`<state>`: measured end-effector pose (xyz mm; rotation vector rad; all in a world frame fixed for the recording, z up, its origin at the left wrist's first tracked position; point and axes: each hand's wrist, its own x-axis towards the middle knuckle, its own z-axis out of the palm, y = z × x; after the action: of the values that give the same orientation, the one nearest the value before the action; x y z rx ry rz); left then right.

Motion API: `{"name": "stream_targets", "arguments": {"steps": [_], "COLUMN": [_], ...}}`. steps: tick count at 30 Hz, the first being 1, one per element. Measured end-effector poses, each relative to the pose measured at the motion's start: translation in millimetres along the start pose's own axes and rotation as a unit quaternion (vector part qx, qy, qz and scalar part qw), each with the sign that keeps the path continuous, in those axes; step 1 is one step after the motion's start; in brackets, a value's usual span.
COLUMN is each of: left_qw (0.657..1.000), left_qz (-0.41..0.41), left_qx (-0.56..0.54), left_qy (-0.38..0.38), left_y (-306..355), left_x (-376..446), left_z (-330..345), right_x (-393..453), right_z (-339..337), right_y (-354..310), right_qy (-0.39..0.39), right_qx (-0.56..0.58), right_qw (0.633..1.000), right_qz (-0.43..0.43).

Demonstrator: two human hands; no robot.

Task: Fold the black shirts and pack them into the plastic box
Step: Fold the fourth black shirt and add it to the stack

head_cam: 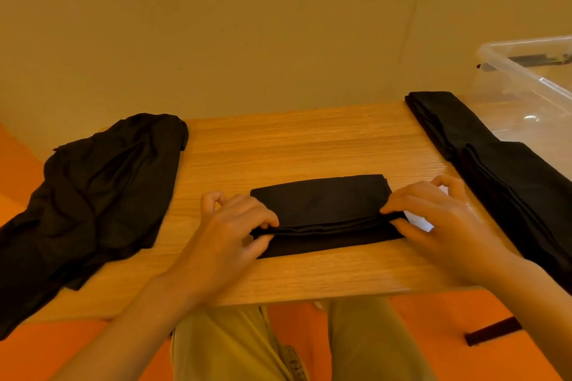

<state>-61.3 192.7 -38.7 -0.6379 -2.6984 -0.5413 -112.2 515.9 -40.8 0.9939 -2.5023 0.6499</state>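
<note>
Both hands pinch the half-folded black shirt at table centre, left hand at its 9 o'clock end, right hand at 3 o'clock, long axis crosswise, the plastic box towards 2 o'clock, nearer the right hand

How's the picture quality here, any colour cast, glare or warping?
Head view: strong warm orange cast; wide-angle bending of the table edges; small glare spots on the plastic box; black shirt folds nearly lost in darkness; focus slightly soft.
</note>
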Motion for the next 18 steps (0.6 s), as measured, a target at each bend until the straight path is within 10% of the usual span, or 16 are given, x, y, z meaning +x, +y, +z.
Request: {"name": "stream_targets", "arguments": {"steps": [11,18], "left_qw": [0.995,0.972], "left_qz": [-0.07,-0.152], "left_qx": [-0.033,0.05], "left_qy": [0.068,-0.172], "left_y": [15,40], "left_x": [30,47], "left_z": [-4,43], "right_x": [23,44], "right_z": [3,48], "right_y": [-15,-30], "right_qy": [0.004,-0.209], "right_qx": [0.006,-0.076], "right_qw": [0.999,0.968], "right_qz": [0.047,0.113]}}
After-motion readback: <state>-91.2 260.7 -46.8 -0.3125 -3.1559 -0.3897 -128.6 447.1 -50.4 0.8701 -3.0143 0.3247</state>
